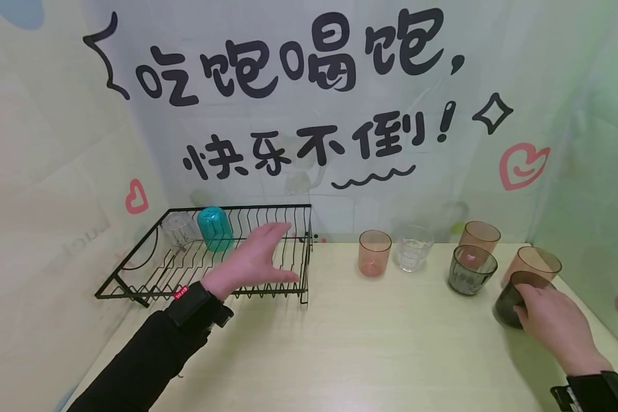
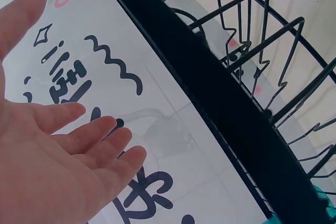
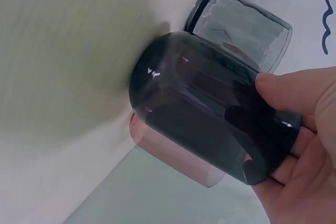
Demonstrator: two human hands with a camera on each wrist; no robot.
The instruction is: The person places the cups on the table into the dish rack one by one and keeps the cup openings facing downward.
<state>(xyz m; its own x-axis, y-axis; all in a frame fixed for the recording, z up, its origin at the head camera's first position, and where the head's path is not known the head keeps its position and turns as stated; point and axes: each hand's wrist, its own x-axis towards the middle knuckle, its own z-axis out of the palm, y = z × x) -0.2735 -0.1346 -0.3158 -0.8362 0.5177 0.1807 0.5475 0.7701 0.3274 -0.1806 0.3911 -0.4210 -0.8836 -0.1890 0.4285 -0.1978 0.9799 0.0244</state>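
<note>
My right hand grips a dark grey, see-through drinking glass near its rim, thumb on one side and fingers on the other. In the right wrist view the glass has a rounded base, which is close to the tabletop. Over the right part of a black wire dish rack, my left hand is held with thumb and fingers spread and nothing in it. A turquoise glass and a clear glass stand at the rack's back left.
Around the held glass are an amber glass, a lighter grey glass and a pinkish glass. Farther left, another pinkish glass stands beside a clear ribbed glass. A printed cloth hangs behind the pale table.
</note>
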